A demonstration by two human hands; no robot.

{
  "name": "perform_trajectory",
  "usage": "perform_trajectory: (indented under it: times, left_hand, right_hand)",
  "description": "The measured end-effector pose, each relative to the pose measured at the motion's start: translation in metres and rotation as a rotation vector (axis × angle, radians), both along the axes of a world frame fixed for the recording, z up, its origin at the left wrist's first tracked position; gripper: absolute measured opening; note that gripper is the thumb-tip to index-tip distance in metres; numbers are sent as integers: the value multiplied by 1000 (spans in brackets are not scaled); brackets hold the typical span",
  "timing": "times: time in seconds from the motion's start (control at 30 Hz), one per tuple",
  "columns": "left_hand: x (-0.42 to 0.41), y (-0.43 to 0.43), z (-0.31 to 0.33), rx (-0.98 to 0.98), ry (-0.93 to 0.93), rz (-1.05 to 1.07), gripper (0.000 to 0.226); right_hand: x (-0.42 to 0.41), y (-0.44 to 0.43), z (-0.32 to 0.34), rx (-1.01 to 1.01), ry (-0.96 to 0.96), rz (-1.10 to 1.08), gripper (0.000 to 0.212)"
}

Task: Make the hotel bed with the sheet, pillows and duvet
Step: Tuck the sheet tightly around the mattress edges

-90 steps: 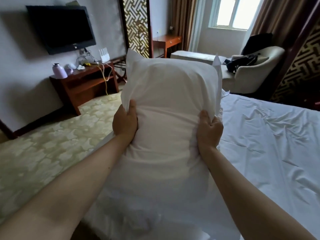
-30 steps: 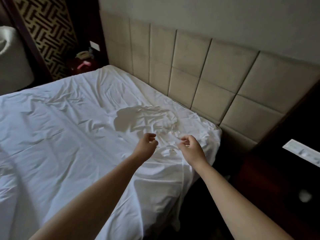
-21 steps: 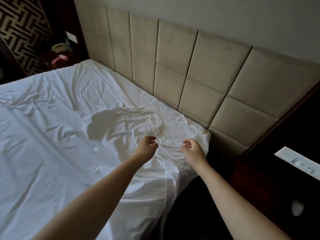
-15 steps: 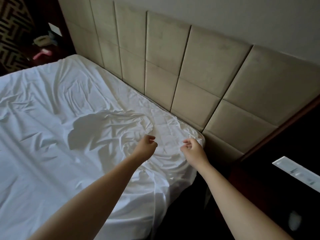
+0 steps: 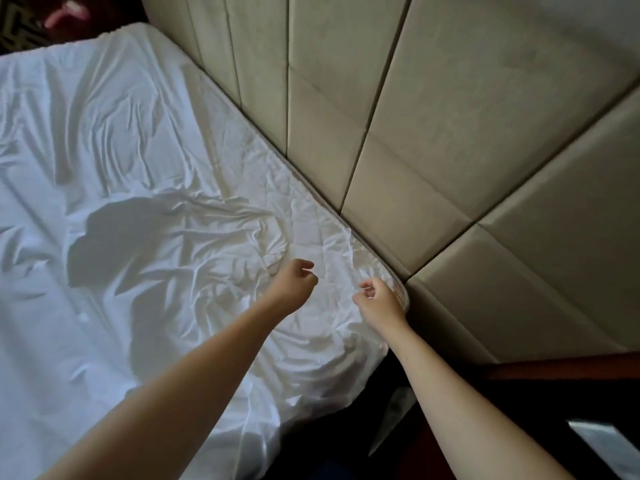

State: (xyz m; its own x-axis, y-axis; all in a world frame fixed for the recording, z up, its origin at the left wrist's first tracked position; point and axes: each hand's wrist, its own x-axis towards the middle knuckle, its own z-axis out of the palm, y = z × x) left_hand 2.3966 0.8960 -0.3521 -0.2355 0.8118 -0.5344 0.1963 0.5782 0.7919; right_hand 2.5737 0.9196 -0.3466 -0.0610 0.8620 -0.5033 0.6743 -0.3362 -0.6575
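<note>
**Both hands over the sheet's near corner at the headboard**

The crumpled white cotton sheet lay spread over the bed, covering it from the far edge at the upper left to the near corner beside the headboard. It was heavily creased, most of all around that near corner, where the folds bunched and the cloth fell over the side of the mattress. A dark shadow lay on the sheet left of the hands.

The left hand hung just above the wrinkled cloth a little in from the corner. Its fingers were loosely curled toward the palm, the thumb out above them, and they gripped nothing that showed. The right hand was at the very corner of the bed, just beside the headboard. Its fingers were curled too, with thumb and forefinger close together; whether they pinched a bit of the sheet could not be told. The two hands were near each other but apart, both bare forearms reaching in from the lower edge.

The padded beige headboard of large square panels ran along the sheet's right edge. Below it on the right stood a dark reddish wooden nightstand, with a pale glossy flat object on it, too blurred to identify. Beyond the far top corner of the bed lay a blurred pink object.
</note>
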Motion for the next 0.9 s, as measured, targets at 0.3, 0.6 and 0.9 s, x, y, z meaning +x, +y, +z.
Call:
perform_trajectory:
  times: [0.3, 0.6, 0.9]
  left_hand:
    - [-4, 39, -72, -240, 61, 228, 39]
    - [-36, 11, -137, -381, 73, 444, 42]
    - [-39, -11, -199, -457, 157, 605, 56]
  right_hand:
    - [-22, 82, -81, -223, -42, 307, 29]
    - [-72, 93, -160, -412, 12, 443, 32]
    - [-109, 76, -225, -570, 104, 469, 44]
